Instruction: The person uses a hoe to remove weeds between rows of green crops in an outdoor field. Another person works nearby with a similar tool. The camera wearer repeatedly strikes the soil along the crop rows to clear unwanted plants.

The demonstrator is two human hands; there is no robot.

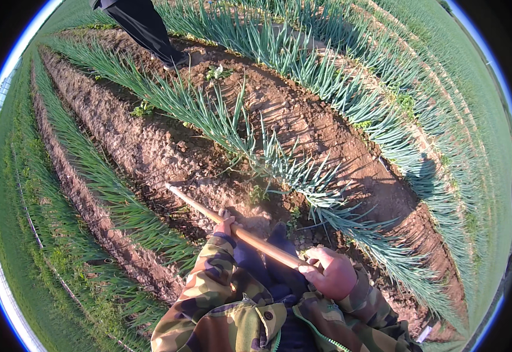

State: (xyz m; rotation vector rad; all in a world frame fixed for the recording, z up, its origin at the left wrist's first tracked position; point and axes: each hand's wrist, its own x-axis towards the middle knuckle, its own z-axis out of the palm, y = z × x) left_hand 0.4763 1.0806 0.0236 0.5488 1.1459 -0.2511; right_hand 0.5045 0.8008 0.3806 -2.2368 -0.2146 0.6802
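A long wooden tool handle (260, 244) runs slantwise across the front of my body. My left hand (224, 225) grips it partway along, beyond a dark knitted cuff. Nearer its lower right end, my right hand (330, 272) is closed around the wood. The far tip reaches over bare soil at the upper left, and whatever head it has cannot be made out. Both arms wear camouflage sleeves. Just past the handle, a row of green onion plants (282, 165) crosses the view diagonally, with small weeds (259, 193) at its near side.
Another person's dark-trousered leg (143, 31) stands in the furrow at the top left. More onion rows (339, 88) curve along the right, and another row (106, 185) lies to the left. Bare brown soil (361, 176) runs between rows. A thin pale line (36, 233) crosses the left-hand plants.
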